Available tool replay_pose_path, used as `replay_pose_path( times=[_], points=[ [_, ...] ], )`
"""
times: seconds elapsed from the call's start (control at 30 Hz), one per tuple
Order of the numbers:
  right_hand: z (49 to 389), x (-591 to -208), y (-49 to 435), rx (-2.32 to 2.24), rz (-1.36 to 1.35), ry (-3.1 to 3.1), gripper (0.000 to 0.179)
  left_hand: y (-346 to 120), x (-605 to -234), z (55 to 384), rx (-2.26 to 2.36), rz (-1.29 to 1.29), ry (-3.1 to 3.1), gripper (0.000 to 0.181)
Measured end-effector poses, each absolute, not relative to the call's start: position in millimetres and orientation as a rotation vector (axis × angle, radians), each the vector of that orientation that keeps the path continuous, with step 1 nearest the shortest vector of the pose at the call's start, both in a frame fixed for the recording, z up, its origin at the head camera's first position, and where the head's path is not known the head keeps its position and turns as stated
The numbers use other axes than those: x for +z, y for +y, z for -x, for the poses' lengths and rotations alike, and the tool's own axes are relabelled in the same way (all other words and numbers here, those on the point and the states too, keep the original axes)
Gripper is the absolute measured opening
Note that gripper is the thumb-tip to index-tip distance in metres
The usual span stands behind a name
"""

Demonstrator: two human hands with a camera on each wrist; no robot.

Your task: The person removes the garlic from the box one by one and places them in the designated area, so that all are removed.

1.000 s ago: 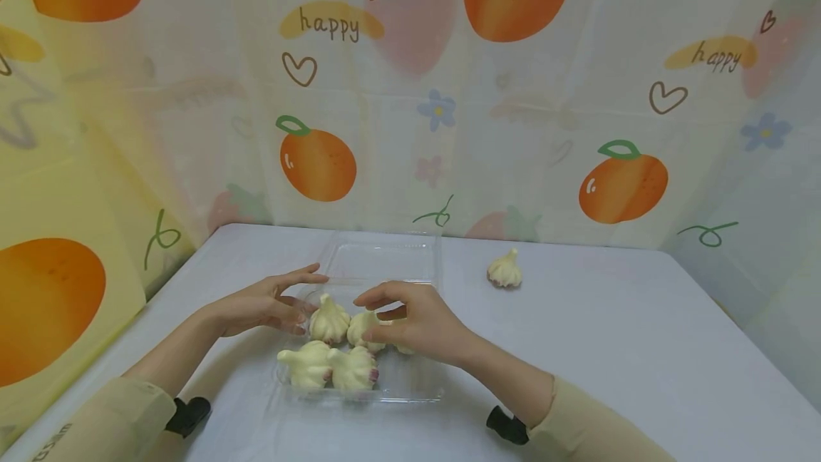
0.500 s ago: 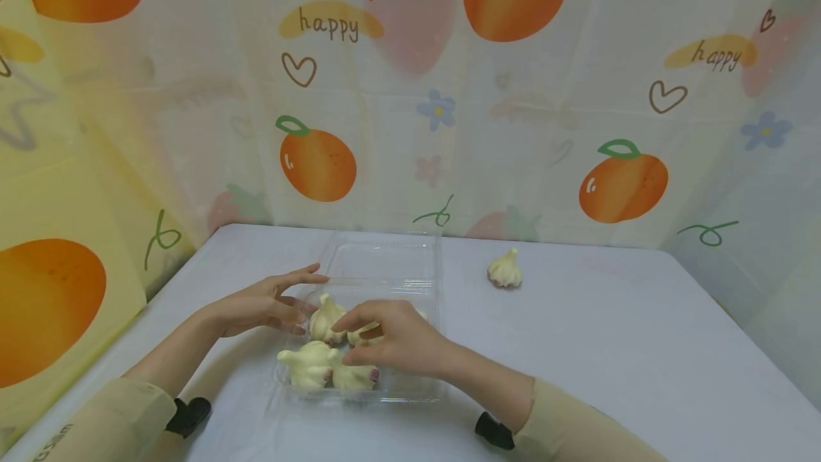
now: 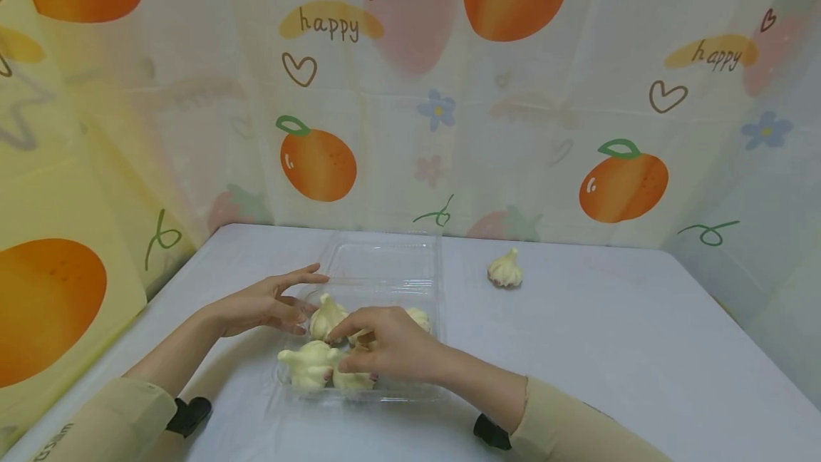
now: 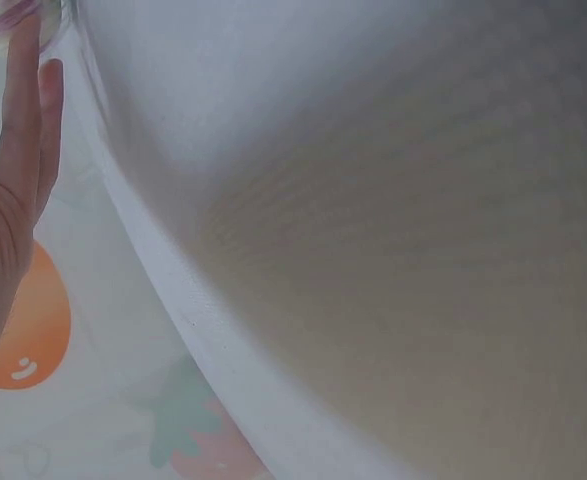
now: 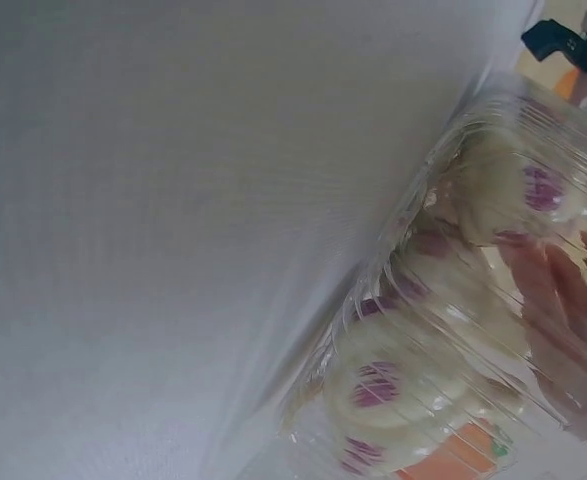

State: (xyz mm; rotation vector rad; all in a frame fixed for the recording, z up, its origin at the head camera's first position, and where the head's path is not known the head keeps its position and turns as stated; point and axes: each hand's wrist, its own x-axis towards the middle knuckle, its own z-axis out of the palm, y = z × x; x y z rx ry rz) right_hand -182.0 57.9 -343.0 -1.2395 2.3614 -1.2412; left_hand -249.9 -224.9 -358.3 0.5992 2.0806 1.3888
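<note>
A clear plastic clamshell box (image 3: 410,398) holds several garlic bulbs, with its lid (image 3: 385,261) folded back behind it. My left hand (image 3: 263,305) rests at the box's left side, fingers mostly straight, close to the back left garlic bulb (image 3: 326,317). Inside the box, my right hand (image 3: 391,344) bends its thumb and forefinger round the top of the front middle garlic bulb (image 3: 355,381), partly hiding it. The front left garlic bulb (image 3: 308,366) lies on its side. Through the plastic wall, the right wrist view shows purple-marked garlic bulbs (image 5: 393,385) and several fingers (image 5: 563,310).
One loose garlic bulb (image 3: 505,269) stands upright on the white tablecloth (image 3: 596,348), right of the lid. A fruit-print curtain (image 3: 526,105) rises behind the table, and a yellow cloth (image 3: 70,198) hangs on the left.
My right hand has come forward and left from the back middle garlic bulb to the front middle one, uncovering a bulb at the back right. The left hand stays still.
</note>
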Motion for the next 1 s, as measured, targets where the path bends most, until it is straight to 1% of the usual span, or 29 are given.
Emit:
replay_pose_path(
  times=[0.2, 0.57, 1.0],
  points=[
    [181.1, -344.6, 55.1, -1.107, 1.214, 2.484, 0.033, -224.6, -358.3, 249.8, 1.393, -0.602, 2.074, 0.075],
    [179.9, -346.6, 53.6, -0.918, 1.279, 2.598, 0.034, -224.7, -359.1, 249.1, 1.392, -0.609, 2.077, 0.075],
    [179.6, -345.6, 53.5, -0.864, 1.26, 2.606, 0.025, -224.5, -358.6, 249.4, 1.392, -0.607, 2.073, 0.076]
  ],
)
